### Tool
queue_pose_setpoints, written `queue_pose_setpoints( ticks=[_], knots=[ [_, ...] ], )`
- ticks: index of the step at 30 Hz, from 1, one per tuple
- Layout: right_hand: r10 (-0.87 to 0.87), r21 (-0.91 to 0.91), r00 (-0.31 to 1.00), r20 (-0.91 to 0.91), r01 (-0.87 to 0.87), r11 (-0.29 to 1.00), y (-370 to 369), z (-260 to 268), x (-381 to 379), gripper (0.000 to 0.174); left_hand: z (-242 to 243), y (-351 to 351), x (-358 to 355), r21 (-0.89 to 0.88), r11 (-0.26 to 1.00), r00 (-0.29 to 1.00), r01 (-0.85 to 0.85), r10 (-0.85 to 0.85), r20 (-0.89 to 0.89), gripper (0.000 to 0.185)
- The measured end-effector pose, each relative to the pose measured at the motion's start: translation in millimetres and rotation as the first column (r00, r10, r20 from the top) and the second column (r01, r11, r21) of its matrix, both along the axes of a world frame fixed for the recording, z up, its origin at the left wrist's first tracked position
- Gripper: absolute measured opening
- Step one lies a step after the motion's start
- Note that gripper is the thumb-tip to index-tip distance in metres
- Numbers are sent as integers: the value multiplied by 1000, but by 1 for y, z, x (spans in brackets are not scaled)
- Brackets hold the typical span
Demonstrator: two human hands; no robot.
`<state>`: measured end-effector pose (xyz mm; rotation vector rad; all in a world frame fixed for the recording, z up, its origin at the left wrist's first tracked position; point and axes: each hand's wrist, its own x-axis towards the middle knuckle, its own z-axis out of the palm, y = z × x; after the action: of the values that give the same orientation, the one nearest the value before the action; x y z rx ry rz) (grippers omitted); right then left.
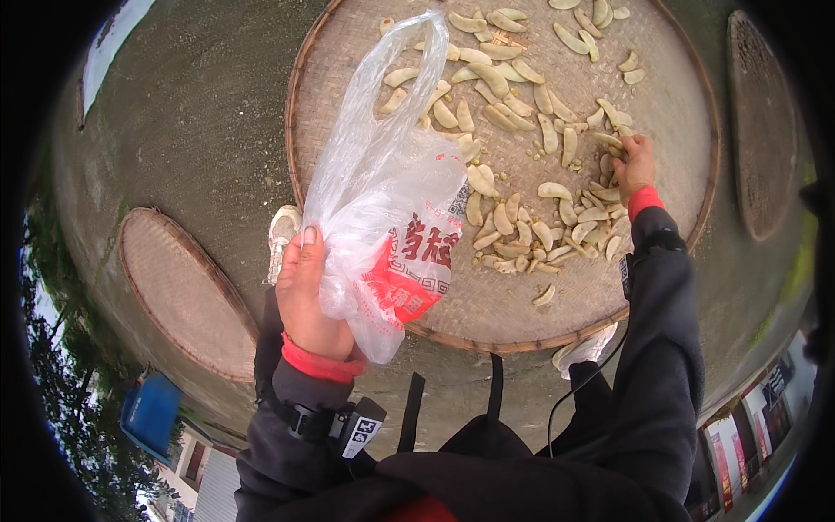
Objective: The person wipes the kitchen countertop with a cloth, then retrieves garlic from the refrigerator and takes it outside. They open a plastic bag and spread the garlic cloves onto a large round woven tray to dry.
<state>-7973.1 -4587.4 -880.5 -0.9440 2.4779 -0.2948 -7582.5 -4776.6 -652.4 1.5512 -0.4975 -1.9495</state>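
Observation:
My left hand (308,293) grips a thin translucent plastic carrier bag (417,189) printed in red and black, its thumb on top of the gathered film. One loop handle of the bag stands up over the far left of a large round woven bamboo tray (672,130). Pale flat bean pods (505,215) lie across the tray, scattered at the far side and heaped nearer the right. At the upper right of that heap, my right hand (636,166) pinches a bean pod (608,139) in its fingertips. The bag's contents cannot be made out.
A smaller woven tray (189,293) lies on the concrete ground (215,130) to the left. Another flat oval piece (762,124) lies at the far right. My shoes (284,238) flank the big tray's near edge. Loose beans (538,155) dot the weave. A cable (574,385) hangs by my right arm.

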Motion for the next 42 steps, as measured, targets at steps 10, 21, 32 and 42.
queue_pose_setpoints(
  ticks=[10, 21, 32, 42],
  knots=[
    [-199, 205, 952, -232, 248, 947, 53, 38, -79, 86, -15, 22, -11, 3, 998, 996, 68, -68, 63, 27],
    [-240, 205, 966, -99, 256, 945, 71, -15, -32, 56, -19, 35, -9, 29, 995, 995, 98, -99, 19, 29],
    [-123, 90, 983, -134, 136, 987, 142, 17, 13, 82, -18, 43, -8, -6, 990, 986, 138, -136, 93, 25],
    [-119, 125, 985, -127, 135, 983, 147, -1, 56, 38, -20, 43, 10, -21, 991, 988, 133, -131, 76, 26]
  ],
)
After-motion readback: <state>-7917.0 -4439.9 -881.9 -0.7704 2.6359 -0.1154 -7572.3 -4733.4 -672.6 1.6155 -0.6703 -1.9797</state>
